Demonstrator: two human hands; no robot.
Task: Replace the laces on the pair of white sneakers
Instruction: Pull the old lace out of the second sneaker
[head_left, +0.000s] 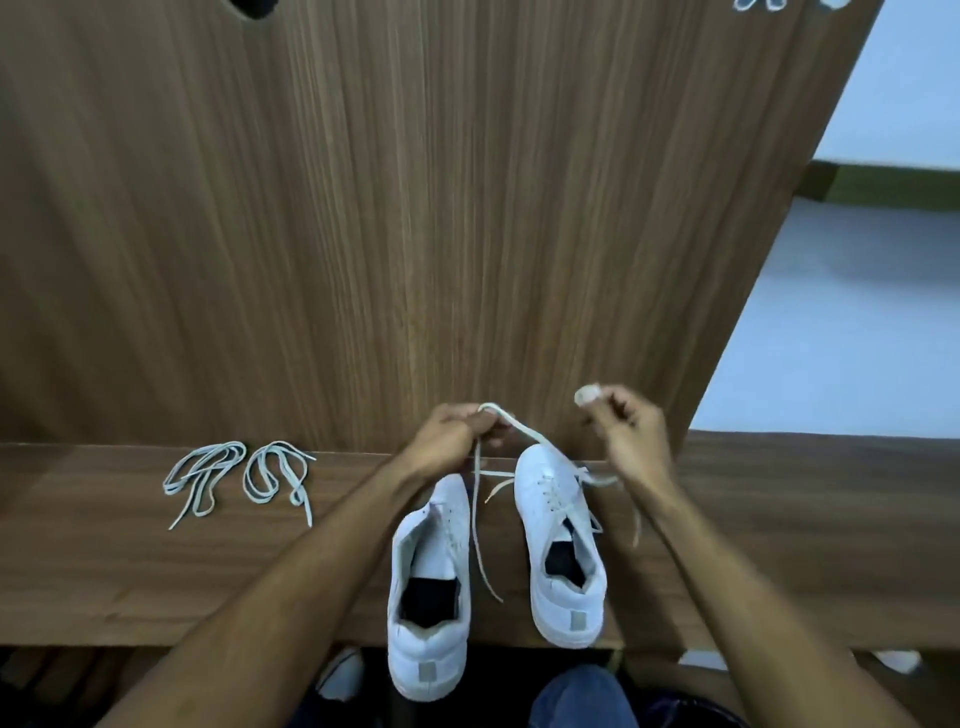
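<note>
Left hand: fingers curled round the lace just beyond the toes of the shoes; it grips a raised loop, so the lace stays taut and clear of the shoe tops.
Right hand: fingers curled, pinching a small pale wad or lace end at the fingertips; exactly what the wad is cannot be told. The hand is held above and to the right of the right shoe, probably to draw slack sideways out of the eyelets.
Lace: runs from the left hand down across the toe of the right shoe; loose tails fall between the two shoes and off the right side. Judged as half-threaded; whether it is going in or coming out cannot be told.
Right shoe: upright on the bench, heel toward the person, lace crossings visible in the lower eyelets only.
Left shoe: just beside the right shoe, heel overhanging the near edge; eyelets appear bare, so it waits its turn.
Spare laces: two loose coils lying well apart to the left, side by side, kept out of the working area but within reach.
Panel: upright wooden board behind the bench; the toes point toward it.
</note>
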